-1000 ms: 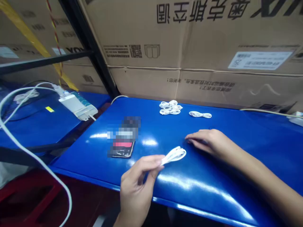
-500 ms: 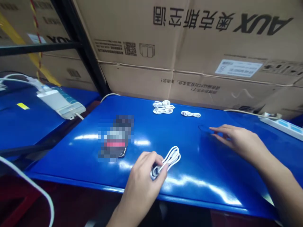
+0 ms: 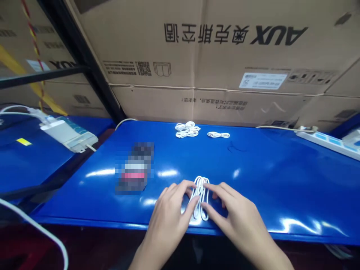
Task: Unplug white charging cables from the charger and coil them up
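Observation:
A coiled white cable (image 3: 200, 198) lies in narrow loops on the near edge of the blue table (image 3: 261, 180). My left hand (image 3: 168, 212) presses its fingers against the coil's left side. My right hand (image 3: 234, 212) holds its right side, with fingertips over the loops. Much of the coil's lower part is hidden behind my fingers. Two bunches of coiled white cable (image 3: 187, 129) sit together near the table's far edge, and a smaller coiled white cable (image 3: 218, 135) lies just to their right. Neither hand touches these.
A pixelated phone (image 3: 134, 168) lies left of my hands. Cardboard cartons (image 3: 197, 67) line the far side. A white power strip (image 3: 327, 142) sits at the right. On a second blue surface at the left is a white boxed device (image 3: 67, 131) with a cable.
My right hand has moved from the bare tabletop onto the cable coil. The coil now sits between both hands, gathered into narrow loops. The view has also shifted slightly.

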`<act>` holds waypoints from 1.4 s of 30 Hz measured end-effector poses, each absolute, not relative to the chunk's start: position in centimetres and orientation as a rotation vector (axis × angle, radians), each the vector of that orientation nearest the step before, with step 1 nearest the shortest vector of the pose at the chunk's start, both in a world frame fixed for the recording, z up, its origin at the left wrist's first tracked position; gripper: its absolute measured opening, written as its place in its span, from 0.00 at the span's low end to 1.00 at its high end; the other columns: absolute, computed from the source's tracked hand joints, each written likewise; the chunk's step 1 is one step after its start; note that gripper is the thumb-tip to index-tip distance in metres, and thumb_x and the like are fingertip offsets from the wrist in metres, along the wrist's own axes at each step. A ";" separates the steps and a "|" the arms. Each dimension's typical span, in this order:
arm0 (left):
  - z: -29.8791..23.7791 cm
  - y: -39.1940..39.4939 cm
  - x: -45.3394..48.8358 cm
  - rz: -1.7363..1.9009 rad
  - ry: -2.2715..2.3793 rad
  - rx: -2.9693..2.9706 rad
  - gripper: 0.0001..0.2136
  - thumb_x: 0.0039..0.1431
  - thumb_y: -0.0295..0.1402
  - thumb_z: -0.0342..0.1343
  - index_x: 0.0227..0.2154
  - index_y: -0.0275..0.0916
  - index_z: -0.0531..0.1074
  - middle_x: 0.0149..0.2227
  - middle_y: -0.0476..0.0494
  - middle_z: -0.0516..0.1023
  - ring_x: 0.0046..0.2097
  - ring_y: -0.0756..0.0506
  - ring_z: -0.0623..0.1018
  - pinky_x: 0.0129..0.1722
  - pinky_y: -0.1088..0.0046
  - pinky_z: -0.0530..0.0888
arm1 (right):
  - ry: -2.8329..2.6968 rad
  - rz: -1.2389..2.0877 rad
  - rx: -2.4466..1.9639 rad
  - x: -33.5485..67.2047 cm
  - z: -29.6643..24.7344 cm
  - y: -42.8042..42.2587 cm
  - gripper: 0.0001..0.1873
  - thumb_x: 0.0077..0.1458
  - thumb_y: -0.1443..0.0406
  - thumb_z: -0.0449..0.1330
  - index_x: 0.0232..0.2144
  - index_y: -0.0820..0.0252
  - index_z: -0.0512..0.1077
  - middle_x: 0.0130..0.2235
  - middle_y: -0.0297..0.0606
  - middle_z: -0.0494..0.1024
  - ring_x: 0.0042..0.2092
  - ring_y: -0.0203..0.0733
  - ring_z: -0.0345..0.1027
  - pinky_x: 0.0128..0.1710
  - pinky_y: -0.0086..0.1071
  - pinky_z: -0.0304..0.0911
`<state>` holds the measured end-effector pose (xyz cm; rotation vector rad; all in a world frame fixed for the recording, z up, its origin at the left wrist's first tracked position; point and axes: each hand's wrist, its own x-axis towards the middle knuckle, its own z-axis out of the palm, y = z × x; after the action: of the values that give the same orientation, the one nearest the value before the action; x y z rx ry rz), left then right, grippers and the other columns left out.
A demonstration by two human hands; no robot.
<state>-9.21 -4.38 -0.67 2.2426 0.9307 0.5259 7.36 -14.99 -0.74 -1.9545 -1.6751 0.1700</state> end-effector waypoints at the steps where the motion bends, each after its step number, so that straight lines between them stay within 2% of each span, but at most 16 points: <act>1: -0.7 -4.4 -9.3 0.523 0.935 2.234 0.07 0.68 0.36 0.53 0.45 0.47 0.72 0.36 0.49 0.77 0.39 0.42 0.77 0.41 0.64 0.72 | -1.662 0.165 -1.945 7.3 -1.1 -14.9 0.18 0.65 0.57 0.58 0.55 0.52 0.73 0.38 0.39 0.79 0.36 0.46 0.77 0.29 0.33 0.71; 5: -0.7 -4.3 -9.3 0.537 0.945 2.208 0.09 0.70 0.35 0.49 0.48 0.46 0.71 0.37 0.47 0.78 0.39 0.43 0.77 0.40 0.65 0.72 | -1.597 0.255 -1.837 8.1 -2.1 -15.1 0.19 0.66 0.62 0.55 0.58 0.52 0.70 0.36 0.37 0.78 0.33 0.41 0.74 0.32 0.30 0.71; 11: -0.5 -4.5 -9.3 0.552 0.956 2.218 0.09 0.70 0.35 0.48 0.47 0.46 0.72 0.37 0.47 0.78 0.38 0.43 0.77 0.40 0.66 0.72 | -1.591 0.266 -1.755 8.3 -2.3 -15.8 0.12 0.68 0.67 0.52 0.46 0.53 0.75 0.34 0.37 0.73 0.32 0.38 0.70 0.30 0.29 0.66; 13: -0.4 -4.6 -9.3 0.540 0.938 2.240 0.09 0.70 0.35 0.49 0.47 0.46 0.72 0.36 0.48 0.78 0.38 0.43 0.77 0.40 0.66 0.72 | -1.600 0.259 -1.708 7.6 -1.8 -15.8 0.12 0.68 0.67 0.52 0.46 0.53 0.75 0.35 0.36 0.73 0.32 0.38 0.70 0.30 0.29 0.65; 16: -0.1 -4.8 -9.3 0.525 0.931 2.266 0.10 0.70 0.35 0.49 0.48 0.46 0.72 0.35 0.48 0.79 0.38 0.43 0.77 0.40 0.66 0.72 | -1.658 0.247 -1.673 6.2 -1.1 -15.8 0.11 0.68 0.65 0.54 0.48 0.53 0.75 0.36 0.38 0.75 0.34 0.40 0.72 0.32 0.31 0.66; 20: 0.1 -5.0 -9.3 0.540 0.940 2.288 0.09 0.69 0.33 0.49 0.47 0.46 0.73 0.34 0.49 0.79 0.37 0.43 0.77 0.39 0.66 0.72 | -1.787 0.112 -1.767 5.1 -1.1 -15.9 0.09 0.67 0.62 0.56 0.43 0.53 0.76 0.35 0.38 0.77 0.34 0.44 0.72 0.31 0.33 0.65; 28: 0.1 -5.1 -9.2 0.526 0.949 2.308 0.09 0.70 0.35 0.48 0.45 0.46 0.74 0.31 0.50 0.77 0.34 0.42 0.76 0.38 0.66 0.70 | -1.663 0.032 -1.861 5.6 -2.4 -15.9 0.12 0.69 0.61 0.53 0.37 0.54 0.75 0.32 0.37 0.77 0.33 0.44 0.72 0.31 0.33 0.63; 33: 0.3 -5.0 -9.7 0.490 0.886 2.258 0.10 0.72 0.35 0.46 0.47 0.49 0.73 0.31 0.52 0.78 0.35 0.43 0.77 0.40 0.66 0.70 | -1.570 0.030 -1.925 4.9 -2.0 -15.3 0.11 0.68 0.57 0.55 0.37 0.53 0.74 0.31 0.35 0.75 0.31 0.42 0.72 0.28 0.31 0.60; 35: 0.1 -4.8 -9.9 0.512 0.845 2.229 0.13 0.73 0.32 0.43 0.49 0.49 0.71 0.33 0.52 0.79 0.36 0.44 0.77 0.41 0.66 0.71 | -1.565 0.042 -1.926 4.8 -1.7 -15.1 0.11 0.66 0.55 0.57 0.36 0.53 0.73 0.30 0.34 0.75 0.31 0.42 0.71 0.27 0.31 0.60; 38: -0.3 -4.5 -9.9 0.591 0.804 2.199 0.16 0.71 0.26 0.40 0.49 0.47 0.70 0.41 0.48 0.79 0.43 0.44 0.78 0.45 0.66 0.72 | -1.590 -0.010 -1.933 4.6 -1.5 -15.0 0.10 0.64 0.56 0.58 0.35 0.54 0.72 0.27 0.34 0.74 0.29 0.44 0.71 0.25 0.31 0.58; 42: -0.8 -4.5 -9.3 0.619 0.874 2.260 0.12 0.70 0.27 0.44 0.47 0.44 0.71 0.47 0.44 0.77 0.50 0.42 0.76 0.48 0.64 0.74 | -1.585 -0.001 -1.964 4.5 -1.7 -15.0 0.06 0.62 0.59 0.58 0.36 0.55 0.72 0.27 0.34 0.74 0.27 0.43 0.71 0.25 0.31 0.59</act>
<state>-9.29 -4.49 -0.80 2.2598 0.8745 0.6188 4.52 -15.03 -1.71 -1.9644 -1.5854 -0.0006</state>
